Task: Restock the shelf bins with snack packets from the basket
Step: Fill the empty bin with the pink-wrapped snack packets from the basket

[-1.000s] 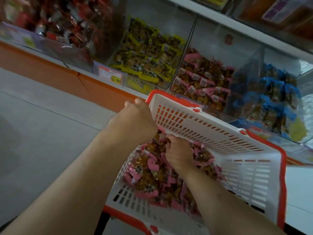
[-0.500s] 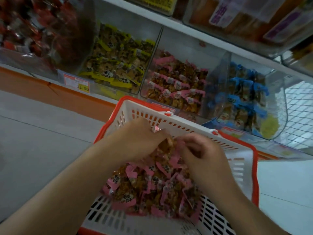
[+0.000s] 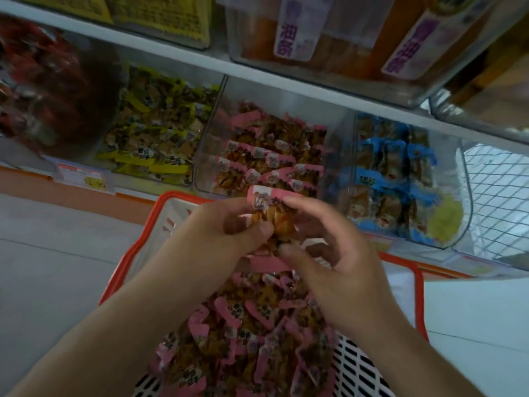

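- A white basket point(image 3: 406, 285) with a red rim sits in front of the shelf, its far edge just under the row of clear bins.
- 4 clear bins line the lower shelf: a red-packet bin point(image 3: 48, 90) at far left, a yellow-packet bin point(image 3: 154, 133), a pink-packet bin point(image 3: 272, 156) in the middle, and a blue-packet bin point(image 3: 395, 179) to the right.
- An orange price tag point(image 3: 83, 177) hangs on the shelf edge below the yellow-packet bin.
- On the upper shelf stand 2 clear tubs; one shows purple-labelled packs point(image 3: 294, 27).
- A wire mesh rack point(image 3: 498, 193) stands at far right.
- Both hands meet above the basket's far end, between the camera and the front of the pink-packet bin, hiding part of the basket rim.
- The left hand point(image 3: 217, 233) grips a small bunch of pink snack packets point(image 3: 269, 213), thumb curled over its lower part.
- The right hand point(image 3: 340, 253) pinches the same bunch from the other side, forefinger on the top pink strip, thumb below.
- The bunch is raised clear of the pile of pink packets point(image 3: 243, 339) that fills the basket; too many to count.
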Demonstrator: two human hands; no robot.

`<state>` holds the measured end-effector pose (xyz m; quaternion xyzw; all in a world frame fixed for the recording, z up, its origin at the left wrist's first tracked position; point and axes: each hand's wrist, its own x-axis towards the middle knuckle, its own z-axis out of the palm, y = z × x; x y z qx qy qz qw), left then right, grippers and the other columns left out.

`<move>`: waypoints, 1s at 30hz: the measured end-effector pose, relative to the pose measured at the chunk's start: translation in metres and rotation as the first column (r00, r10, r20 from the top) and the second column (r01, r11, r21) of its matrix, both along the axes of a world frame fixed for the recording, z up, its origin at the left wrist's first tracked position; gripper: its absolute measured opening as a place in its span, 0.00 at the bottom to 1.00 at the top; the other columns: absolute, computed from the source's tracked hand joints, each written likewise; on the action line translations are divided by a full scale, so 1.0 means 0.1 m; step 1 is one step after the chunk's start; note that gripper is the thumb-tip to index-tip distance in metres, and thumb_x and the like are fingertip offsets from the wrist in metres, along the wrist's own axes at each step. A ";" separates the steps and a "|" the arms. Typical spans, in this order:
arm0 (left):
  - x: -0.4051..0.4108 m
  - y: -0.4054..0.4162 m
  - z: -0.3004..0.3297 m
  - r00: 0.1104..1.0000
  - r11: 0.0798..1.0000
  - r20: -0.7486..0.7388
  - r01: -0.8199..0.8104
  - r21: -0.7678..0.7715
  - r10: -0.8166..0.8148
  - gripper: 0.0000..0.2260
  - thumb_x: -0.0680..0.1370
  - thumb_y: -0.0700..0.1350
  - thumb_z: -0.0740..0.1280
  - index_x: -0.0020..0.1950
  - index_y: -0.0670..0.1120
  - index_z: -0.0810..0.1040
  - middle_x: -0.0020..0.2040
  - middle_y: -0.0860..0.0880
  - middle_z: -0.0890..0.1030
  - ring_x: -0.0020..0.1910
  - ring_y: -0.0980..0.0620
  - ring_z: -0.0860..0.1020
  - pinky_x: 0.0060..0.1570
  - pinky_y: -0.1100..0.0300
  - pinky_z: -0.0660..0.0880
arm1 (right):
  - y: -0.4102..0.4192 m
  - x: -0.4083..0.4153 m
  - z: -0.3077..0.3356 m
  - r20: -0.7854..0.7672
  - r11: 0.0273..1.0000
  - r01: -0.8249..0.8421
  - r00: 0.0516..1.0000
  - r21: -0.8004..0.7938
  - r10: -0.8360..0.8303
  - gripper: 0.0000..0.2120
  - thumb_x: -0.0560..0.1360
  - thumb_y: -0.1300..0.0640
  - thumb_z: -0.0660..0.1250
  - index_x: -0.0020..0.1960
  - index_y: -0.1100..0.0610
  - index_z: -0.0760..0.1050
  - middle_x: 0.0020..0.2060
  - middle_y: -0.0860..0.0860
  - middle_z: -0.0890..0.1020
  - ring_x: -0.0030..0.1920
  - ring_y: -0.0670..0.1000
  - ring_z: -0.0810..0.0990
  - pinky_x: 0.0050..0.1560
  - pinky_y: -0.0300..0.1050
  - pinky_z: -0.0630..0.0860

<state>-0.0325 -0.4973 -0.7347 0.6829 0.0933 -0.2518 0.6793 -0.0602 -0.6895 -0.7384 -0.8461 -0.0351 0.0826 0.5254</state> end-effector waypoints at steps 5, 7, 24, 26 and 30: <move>-0.03 -0.08 -0.03 0.999 0.998 -0.014 -0.039 0.053 0.040 0.10 0.79 0.45 0.72 0.60 0.48 0.83 0.47 0.48 0.88 0.47 0.47 0.87 0.54 0.45 0.83 | -0.05 0.04 -0.03 -0.069 1.000 -0.002 0.998 -0.006 0.001 0.30 0.75 0.56 0.79 0.70 0.32 0.75 0.66 0.34 0.80 0.66 0.42 0.80 0.66 0.49 0.80; -0.03 -0.10 -0.04 0.998 0.996 -0.038 -0.057 0.062 0.060 0.09 0.79 0.44 0.71 0.59 0.47 0.82 0.46 0.48 0.88 0.46 0.47 0.87 0.53 0.45 0.83 | -0.05 0.03 -0.06 -0.083 1.000 0.010 0.996 -0.015 -0.012 0.30 0.75 0.56 0.80 0.69 0.32 0.75 0.64 0.35 0.82 0.65 0.43 0.81 0.65 0.48 0.80; -0.02 0.16 -0.27 0.868 0.528 0.176 0.112 0.842 -0.464 0.40 0.83 0.53 0.62 0.81 0.54 0.34 0.80 0.57 0.31 0.81 0.52 0.31 0.75 0.57 0.35 | 0.29 1.54 -0.35 0.104 0.911 0.347 0.938 -0.224 -0.332 0.26 0.74 0.57 0.80 0.67 0.45 0.75 0.65 0.43 0.80 0.66 0.45 0.79 0.68 0.46 0.77; 0.00 0.16 -0.28 0.871 0.523 0.168 0.114 0.845 -0.462 0.39 0.84 0.54 0.60 0.81 0.55 0.33 0.80 0.57 0.29 0.80 0.53 0.29 0.72 0.58 0.33 | 0.35 2.00 -0.46 0.128 0.887 0.342 0.940 -0.310 -0.318 0.26 0.75 0.57 0.79 0.70 0.50 0.76 0.67 0.48 0.80 0.68 0.50 0.78 0.71 0.48 0.74; 0.01 0.15 -0.32 0.867 0.541 0.212 0.077 0.837 -0.451 0.36 0.84 0.55 0.59 0.80 0.55 0.33 0.80 0.58 0.31 0.80 0.54 0.31 0.73 0.58 0.33 | 0.41 2.58 -0.68 0.079 0.834 0.292 0.954 -0.468 -0.289 0.28 0.75 0.52 0.78 0.73 0.51 0.75 0.68 0.52 0.79 0.69 0.56 0.77 0.71 0.53 0.74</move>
